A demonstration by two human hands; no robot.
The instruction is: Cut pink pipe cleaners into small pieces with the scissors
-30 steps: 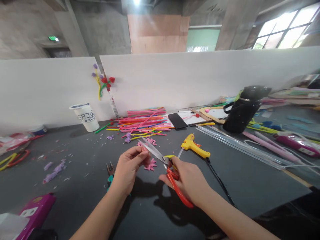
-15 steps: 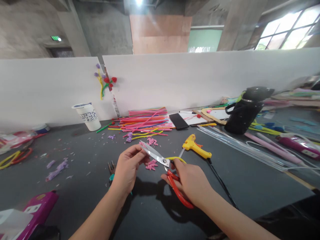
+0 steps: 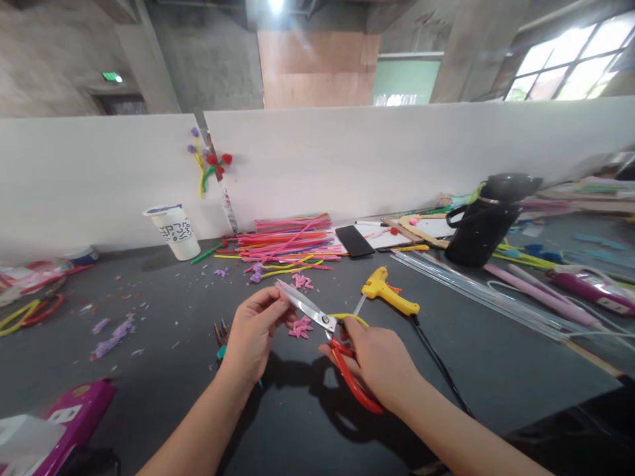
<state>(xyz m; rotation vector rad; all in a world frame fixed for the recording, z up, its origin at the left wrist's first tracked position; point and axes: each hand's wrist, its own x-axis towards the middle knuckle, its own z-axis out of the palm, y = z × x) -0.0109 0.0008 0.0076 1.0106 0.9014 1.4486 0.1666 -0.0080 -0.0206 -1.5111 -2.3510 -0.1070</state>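
Grips red-handled scissors point(image 3: 325, 320) in curled right hand point(image 3: 384, 354); pinches a tiny, mostly hidden pink piece point(image 3: 280, 287) in left hand point(image 3: 255, 330).

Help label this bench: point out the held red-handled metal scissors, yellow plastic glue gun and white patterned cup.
Red-handled metal scissors point(image 3: 325, 320), head view: pivot.
Yellow plastic glue gun point(image 3: 389, 296), head view: casing.
White patterned cup point(image 3: 178, 231), head view: side.
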